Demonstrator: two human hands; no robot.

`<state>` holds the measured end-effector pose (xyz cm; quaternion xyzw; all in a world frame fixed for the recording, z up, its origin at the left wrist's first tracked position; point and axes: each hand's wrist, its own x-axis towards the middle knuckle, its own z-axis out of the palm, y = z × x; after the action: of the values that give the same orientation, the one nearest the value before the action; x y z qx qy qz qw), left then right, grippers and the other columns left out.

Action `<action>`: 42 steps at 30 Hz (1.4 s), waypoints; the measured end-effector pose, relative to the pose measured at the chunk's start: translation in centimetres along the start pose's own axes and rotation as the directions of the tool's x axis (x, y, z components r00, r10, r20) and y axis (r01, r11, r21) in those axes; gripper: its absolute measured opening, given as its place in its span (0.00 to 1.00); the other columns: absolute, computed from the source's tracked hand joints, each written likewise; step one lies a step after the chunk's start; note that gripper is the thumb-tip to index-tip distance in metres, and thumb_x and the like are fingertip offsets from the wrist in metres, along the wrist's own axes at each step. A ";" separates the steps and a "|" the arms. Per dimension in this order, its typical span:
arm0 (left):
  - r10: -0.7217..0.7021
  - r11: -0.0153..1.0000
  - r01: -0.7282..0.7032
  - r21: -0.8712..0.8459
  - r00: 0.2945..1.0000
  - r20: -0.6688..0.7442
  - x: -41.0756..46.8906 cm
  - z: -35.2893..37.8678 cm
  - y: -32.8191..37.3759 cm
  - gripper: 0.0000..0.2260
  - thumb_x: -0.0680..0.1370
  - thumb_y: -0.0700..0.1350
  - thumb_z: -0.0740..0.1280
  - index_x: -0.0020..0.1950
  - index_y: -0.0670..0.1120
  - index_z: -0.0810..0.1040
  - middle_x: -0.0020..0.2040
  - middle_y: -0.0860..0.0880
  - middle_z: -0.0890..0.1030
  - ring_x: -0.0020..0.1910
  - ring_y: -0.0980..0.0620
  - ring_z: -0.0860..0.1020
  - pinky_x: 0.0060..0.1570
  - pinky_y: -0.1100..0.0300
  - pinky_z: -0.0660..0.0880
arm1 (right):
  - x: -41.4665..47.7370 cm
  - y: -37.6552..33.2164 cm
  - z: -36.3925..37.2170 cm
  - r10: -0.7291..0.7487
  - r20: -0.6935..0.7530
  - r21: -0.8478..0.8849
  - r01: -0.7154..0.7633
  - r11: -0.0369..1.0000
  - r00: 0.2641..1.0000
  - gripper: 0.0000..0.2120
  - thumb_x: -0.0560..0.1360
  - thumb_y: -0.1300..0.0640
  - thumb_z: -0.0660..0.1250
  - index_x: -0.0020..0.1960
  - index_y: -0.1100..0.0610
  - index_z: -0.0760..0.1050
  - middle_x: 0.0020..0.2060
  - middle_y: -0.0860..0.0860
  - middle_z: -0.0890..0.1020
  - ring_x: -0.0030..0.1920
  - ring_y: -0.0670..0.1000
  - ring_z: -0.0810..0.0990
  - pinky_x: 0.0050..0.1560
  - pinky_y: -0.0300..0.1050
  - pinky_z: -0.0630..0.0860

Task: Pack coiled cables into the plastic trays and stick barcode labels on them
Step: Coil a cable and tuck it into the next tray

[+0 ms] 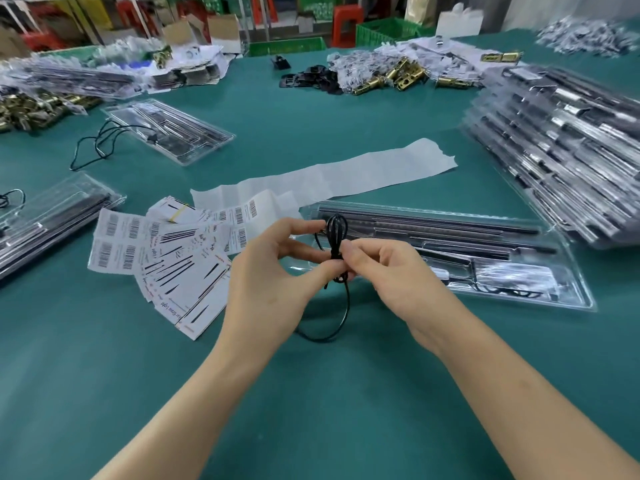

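Just in front of the open plastic tray, near its left end, both hands are pinched onto the coiled black cable. The left hand holds the loops between thumb and fingertips, and the right hand nips the waist of the bundle.

Main risk imo is the loose tail. It hangs below the hands and curls onto the green surface, so it's not wrapped in. If either pinch slackens, the loops will probably spring open, and a floppy coil likely won't seat in the tray, or it'll snag on the long black strips lying in it.

The barcode labels are just left of the tray, so a swinging tail could drag them around
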<state>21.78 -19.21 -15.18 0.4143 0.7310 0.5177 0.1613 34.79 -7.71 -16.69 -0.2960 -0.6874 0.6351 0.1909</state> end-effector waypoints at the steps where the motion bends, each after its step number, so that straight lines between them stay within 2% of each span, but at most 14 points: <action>1: 0.013 1.000 -0.013 0.026 1.000 0.002 -0.1 0.0 0.0 0.18 0.68 0.58 0.80 0.55 0.66 0.78 0.41 0.64 0.85 0.44 0.66 0.81 0.41 0.70 0.68 | 0.0 -0.1 -0.2 -0.011 0.018 0.019 0.010 1.000 1.000 0.14 0.78 0.40 0.66 0.47 0.47 0.86 0.37 0.40 0.83 0.42 0.39 0.79 0.49 0.33 0.71; 4: 0.030 0.993 -0.028 0.112 0.999 -0.017 -0.3 0.1 -0.5 0.18 0.66 0.63 0.78 0.53 0.66 0.77 0.42 0.63 0.84 0.50 0.64 0.80 0.43 0.65 0.68 | 0.1 -0.2 -0.9 -0.017 0.062 0.075 0.012 0.997 0.998 0.16 0.72 0.42 0.70 0.52 0.50 0.86 0.43 0.42 0.87 0.45 0.40 0.83 0.50 0.29 0.74; 8: 0.015 1.000 -0.015 0.016 1.000 0.010 0.0 0.5 -0.8 0.15 0.67 0.61 0.80 0.49 0.64 0.79 0.49 0.60 0.82 0.52 0.61 0.81 0.43 0.71 0.71 | 0.2 -0.3 -1.7 0.042 0.087 0.037 -0.046 0.998 0.995 0.19 0.68 0.39 0.72 0.55 0.46 0.86 0.44 0.42 0.87 0.42 0.37 0.82 0.41 0.31 0.74; 11: -0.007 0.997 0.014 -0.077 0.996 0.092 -0.1 0.7 -1.0 0.14 0.70 0.57 0.80 0.52 0.61 0.80 0.52 0.57 0.83 0.48 0.56 0.84 0.43 0.64 0.76 | 0.2 -0.3 -2.1 0.072 0.167 0.049 -0.081 0.996 0.983 0.18 0.69 0.40 0.74 0.55 0.46 0.86 0.43 0.43 0.87 0.38 0.37 0.80 0.40 0.38 0.68; 15: 0.044 0.997 -0.037 -0.074 0.994 0.099 -0.7 0.9 -1.4 0.14 0.72 0.55 0.77 0.56 0.65 0.82 0.48 0.56 0.80 0.42 0.55 0.81 0.43 0.65 0.77 | 0.4 -0.6 -2.3 0.073 0.230 0.093 -0.096 0.991 0.970 0.16 0.70 0.45 0.75 0.56 0.46 0.86 0.50 0.48 0.88 0.49 0.42 0.83 0.44 0.39 0.71; 18: 0.084 0.996 -0.084 -0.002 0.992 0.092 -1.0 0.9 -1.7 0.18 0.74 0.54 0.74 0.62 0.70 0.79 0.48 0.57 0.77 0.44 0.53 0.78 0.45 0.67 0.74 | 0.5 -0.4 -2.0 0.070 0.190 0.108 -0.092 0.990 0.979 0.15 0.67 0.45 0.76 0.52 0.48 0.87 0.46 0.48 0.88 0.47 0.43 0.83 0.43 0.39 0.72; 23: 0.025 0.999 -0.029 0.015 0.982 0.189 -2.9 0.6 -2.1 0.26 0.78 0.54 0.70 0.75 0.66 0.69 0.53 0.62 0.82 0.51 0.58 0.83 0.51 0.67 0.76 | 0.7 -0.4 -1.0 0.000 0.048 0.240 -0.011 0.971 0.999 0.17 0.63 0.43 0.77 0.47 0.53 0.87 0.40 0.47 0.86 0.39 0.43 0.81 0.36 0.35 0.74; 25: 0.007 0.988 -0.043 0.147 0.971 0.240 -4.0 0.2 -2.6 0.20 0.78 0.55 0.71 0.69 0.61 0.75 0.50 0.63 0.83 0.49 0.60 0.83 0.50 0.64 0.77 | 0.8 -0.4 -1.0 -0.029 -0.035 0.250 0.037 0.967 0.999 0.17 0.61 0.42 0.77 0.44 0.52 0.87 0.40 0.46 0.87 0.41 0.42 0.82 0.39 0.34 0.76; 28: 0.086 0.915 -0.187 0.358 0.956 0.279 -4.9 -0.7 -3.0 0.04 0.80 0.52 0.71 0.54 0.58 0.82 0.43 0.61 0.82 0.45 0.58 0.80 0.48 0.55 0.77 | 0.7 -0.2 -0.9 -0.080 -0.110 0.228 0.104 0.968 0.991 0.16 0.65 0.44 0.76 0.46 0.54 0.86 0.42 0.48 0.88 0.45 0.43 0.83 0.50 0.36 0.78; 30: 0.191 0.853 -0.292 0.432 0.946 0.261 -4.9 -1.6 -2.5 0.05 0.82 0.52 0.67 0.52 0.57 0.83 0.40 0.58 0.81 0.41 0.56 0.78 0.47 0.53 0.75 | 0.5 -0.2 -0.6 -0.104 -0.127 0.218 0.130 0.967 0.986 0.13 0.69 0.47 0.75 0.47 0.55 0.85 0.44 0.50 0.89 0.49 0.46 0.86 0.56 0.38 0.79; 33: 0.364 0.752 -0.444 0.488 0.896 0.254 -3.7 -2.9 -0.8 0.08 0.81 0.54 0.67 0.52 0.56 0.86 0.38 0.56 0.78 0.36 0.55 0.76 0.45 0.51 0.74 | 0.1 -0.4 -0.2 -0.137 -0.102 0.132 0.150 0.980 0.985 0.06 0.76 0.56 0.75 0.49 0.59 0.82 0.40 0.53 0.88 0.43 0.52 0.88 0.50 0.39 0.82; 36: 0.379 0.818 -0.396 0.418 0.917 0.126 -1.4 -4.1 0.9 0.05 0.75 0.55 0.74 0.46 0.55 0.86 0.38 0.56 0.79 0.36 0.54 0.77 0.40 0.51 0.76 | -0.2 -0.8 -0.1 -0.144 -0.038 -0.042 0.143 0.989 0.989 0.04 0.75 0.56 0.76 0.47 0.55 0.83 0.37 0.51 0.88 0.38 0.52 0.87 0.44 0.38 0.81; 38: 0.365 0.847 -0.367 0.385 0.928 0.080 0.0 -4.4 1.6 0.09 0.72 0.53 0.80 0.42 0.52 0.83 0.38 0.56 0.79 0.37 0.54 0.77 0.39 0.57 0.75 | -0.3 -0.8 0.0 -0.137 -0.020 -0.065 0.135 0.989 0.990 0.03 0.75 0.57 0.76 0.47 0.55 0.84 0.36 0.51 0.87 0.35 0.51 0.86 0.41 0.39 0.80; 42: 0.341 0.846 -0.401 0.352 0.914 0.220 1.4 -3.6 1.9 0.08 0.72 0.47 0.80 0.40 0.49 0.82 0.44 0.54 0.76 0.42 0.54 0.75 0.42 0.68 0.67 | -0.2 -0.7 0.4 -0.110 0.055 -0.098 0.115 0.988 0.992 0.01 0.75 0.57 0.77 0.45 0.54 0.87 0.34 0.51 0.86 0.33 0.48 0.83 0.38 0.39 0.79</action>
<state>19.39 -20.11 -11.75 0.6091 0.7109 0.3506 0.0264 34.57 -8.17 -16.01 -0.2502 -0.7388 0.5948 0.1943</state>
